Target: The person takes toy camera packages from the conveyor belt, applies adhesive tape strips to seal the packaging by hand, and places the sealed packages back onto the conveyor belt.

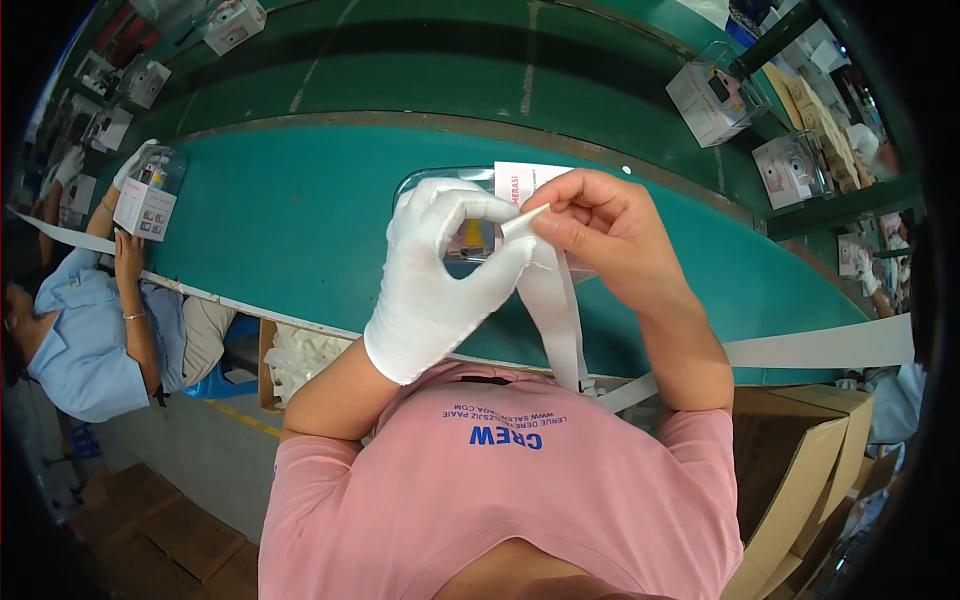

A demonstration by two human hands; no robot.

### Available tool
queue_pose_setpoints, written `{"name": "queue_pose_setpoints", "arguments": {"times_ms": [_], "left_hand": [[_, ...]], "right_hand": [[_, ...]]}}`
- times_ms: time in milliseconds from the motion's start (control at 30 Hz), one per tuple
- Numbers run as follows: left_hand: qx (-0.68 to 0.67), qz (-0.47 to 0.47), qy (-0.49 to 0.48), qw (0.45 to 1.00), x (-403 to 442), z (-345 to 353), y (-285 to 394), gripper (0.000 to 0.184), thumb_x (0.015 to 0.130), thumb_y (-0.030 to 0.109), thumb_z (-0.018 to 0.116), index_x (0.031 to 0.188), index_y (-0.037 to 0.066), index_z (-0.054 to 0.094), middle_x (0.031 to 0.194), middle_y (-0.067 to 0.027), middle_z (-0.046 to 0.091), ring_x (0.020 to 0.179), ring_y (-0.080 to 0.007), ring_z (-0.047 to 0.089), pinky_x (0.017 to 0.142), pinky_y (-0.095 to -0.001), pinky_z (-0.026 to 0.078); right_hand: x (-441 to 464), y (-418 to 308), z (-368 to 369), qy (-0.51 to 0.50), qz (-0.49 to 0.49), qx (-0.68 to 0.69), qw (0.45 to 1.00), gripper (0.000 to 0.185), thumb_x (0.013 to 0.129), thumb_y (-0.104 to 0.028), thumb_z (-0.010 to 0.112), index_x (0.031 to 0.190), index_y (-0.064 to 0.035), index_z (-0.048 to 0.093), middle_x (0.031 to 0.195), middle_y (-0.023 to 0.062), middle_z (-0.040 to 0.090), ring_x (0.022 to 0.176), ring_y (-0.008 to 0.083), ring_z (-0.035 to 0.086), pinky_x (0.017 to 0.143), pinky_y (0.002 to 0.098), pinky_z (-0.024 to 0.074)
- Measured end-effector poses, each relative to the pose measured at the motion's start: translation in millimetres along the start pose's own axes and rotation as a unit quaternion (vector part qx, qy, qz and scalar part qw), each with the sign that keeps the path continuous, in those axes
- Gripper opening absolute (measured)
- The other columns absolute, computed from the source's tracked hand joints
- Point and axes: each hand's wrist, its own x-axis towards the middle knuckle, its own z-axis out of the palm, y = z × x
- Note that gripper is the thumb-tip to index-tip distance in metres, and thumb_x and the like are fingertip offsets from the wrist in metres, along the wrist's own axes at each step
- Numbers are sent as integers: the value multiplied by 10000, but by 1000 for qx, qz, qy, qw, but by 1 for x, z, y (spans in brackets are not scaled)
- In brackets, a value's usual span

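Note:
My left hand (pixel 430 270), in a white glove, curls its index finger and thumb toward a small folded end of a white strip (pixel 550 320). My bare right hand (pixel 605 230) pinches that same end between thumb and index finger. From there the strip hangs over the table edge in front of my shirt. Behind my hands a clear plastic and white box (pixel 512 176) with red lettering lies on the green table; my left hand covers much of it, and something yellow shows through.
Left, a co-worker's gloved and bare hands hold a similar box (pixel 145 212). A white band (pixel 820 345) runs to the right. Boxed items (pixel 715 100) stand beyond the right table edge. A carton of white scraps (pixel 300 360) and an open cardboard box (pixel 800 460) are below the table.

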Motion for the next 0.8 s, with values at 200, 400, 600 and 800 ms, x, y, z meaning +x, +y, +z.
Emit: {"name": "queue_pose_setpoints", "arguments": {"times_ms": [200, 400, 600, 800], "left_hand": [[-18, 13, 3, 1000, -4, 9, 2, 170, 731, -9, 760, 833, 87, 664, 897, -13, 596, 825, -178, 523, 764, -274, 442], [3, 20, 26, 999, -9, 22, 22, 169, 730, -3, 768, 827, 87, 662, 897, -12, 596, 811, -176, 525, 762, -276, 443], [-50, -19, -11, 999, -11, 28, 32, 167, 726, -12, 763, 816, 85, 661, 882, -15, 595, 802, -182, 524, 758, -276, 441], [-74, -24, -5, 997, -20, 42, 39, 154, 726, -11, 758, 797, 76, 653, 896, -22, 603, 788, -186, 523, 755, -280, 439]], "right_hand": [[-12, -4, 0, 10, -25, 29, 999, 157, 859, 1, 733, 1011, -16, 700, 911, 68, 694, 758, 89, 608, 702, 172, 505], [-26, -9, -8, 23, 4, -36, 999, 131, 864, -17, 736, 985, -31, 687, 928, 45, 677, 769, 73, 577, 673, 159, 479], [-33, -7, -17, -2, -12, -40, 999, 83, 903, -66, 713, 968, -42, 667, 900, 20, 647, 774, 74, 538, 683, 171, 445], [-38, 7, -20, 29, -101, -61, 993, 70, 925, -101, 689, 924, -37, 660, 805, 1, 618, 709, 62, 501, 652, 190, 419]]}}
